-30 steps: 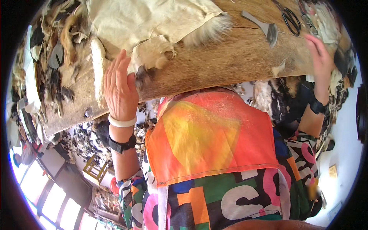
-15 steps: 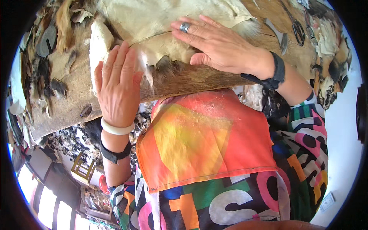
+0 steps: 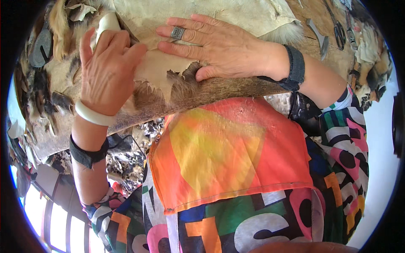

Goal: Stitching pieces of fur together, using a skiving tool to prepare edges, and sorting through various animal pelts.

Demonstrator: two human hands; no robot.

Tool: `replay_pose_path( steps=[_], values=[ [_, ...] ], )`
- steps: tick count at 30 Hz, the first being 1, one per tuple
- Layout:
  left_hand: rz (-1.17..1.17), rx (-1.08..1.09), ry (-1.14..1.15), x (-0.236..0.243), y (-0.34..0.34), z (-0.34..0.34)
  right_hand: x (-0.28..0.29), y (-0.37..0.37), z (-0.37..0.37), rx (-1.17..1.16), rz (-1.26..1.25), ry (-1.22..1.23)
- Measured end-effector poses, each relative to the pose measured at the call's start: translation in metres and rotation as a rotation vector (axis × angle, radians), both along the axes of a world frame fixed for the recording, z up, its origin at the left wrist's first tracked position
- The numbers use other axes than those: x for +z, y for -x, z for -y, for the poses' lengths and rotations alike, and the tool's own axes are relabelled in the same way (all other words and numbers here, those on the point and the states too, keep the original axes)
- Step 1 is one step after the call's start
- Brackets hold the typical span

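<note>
A pale animal hide (image 3: pixel 164 69), its skin side up and fur showing at torn edges, lies over a wooden board (image 3: pixel 219 86). My right hand (image 3: pixel 223 48), with a ring on one finger, rests flat on the hide, fingers stretched out. My left hand (image 3: pixel 107 71), wearing a white bangle (image 3: pixel 93 115), is at the hide's left edge. Its middle fingers are bent and closed on that edge, while the little finger sticks out. A white fold of the hide stands up just beyond these fingers; the fingertips themselves are hidden.
Right of the hide lie a curved metal blade (image 3: pixel 321 40) and dark-handled scissors (image 3: pixel 339 34). A dark grey flat tool (image 3: pixel 41 48) lies at the far left among fur scraps (image 3: pixel 61 29). More scraps cover the floor (image 3: pixel 122 164) below the board.
My left hand has moved left and up, its flat fingers now bent onto the hide's edge. My right hand has slid left, still flat. The view has shifted slightly.
</note>
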State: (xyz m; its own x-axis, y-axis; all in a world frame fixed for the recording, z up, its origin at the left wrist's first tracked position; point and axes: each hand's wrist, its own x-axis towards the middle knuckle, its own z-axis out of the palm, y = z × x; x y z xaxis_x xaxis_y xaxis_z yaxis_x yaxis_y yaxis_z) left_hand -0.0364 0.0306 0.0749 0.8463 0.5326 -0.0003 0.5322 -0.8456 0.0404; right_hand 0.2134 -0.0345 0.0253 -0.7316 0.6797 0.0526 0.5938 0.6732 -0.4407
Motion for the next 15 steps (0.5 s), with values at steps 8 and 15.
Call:
replay_pose_path(
  steps=[8, 15],
  values=[
    [-0.028, 0.147, 0.005, 0.002, 0.006, 0.04, -0.007, 0.002, -0.001, -0.013, -0.016, -0.041],
    [-0.165, 0.129, 0.097, -0.006, -0.01, 0.06, -0.008, -0.02, 0.007, 0.017, -0.052, -0.118]
  ],
)
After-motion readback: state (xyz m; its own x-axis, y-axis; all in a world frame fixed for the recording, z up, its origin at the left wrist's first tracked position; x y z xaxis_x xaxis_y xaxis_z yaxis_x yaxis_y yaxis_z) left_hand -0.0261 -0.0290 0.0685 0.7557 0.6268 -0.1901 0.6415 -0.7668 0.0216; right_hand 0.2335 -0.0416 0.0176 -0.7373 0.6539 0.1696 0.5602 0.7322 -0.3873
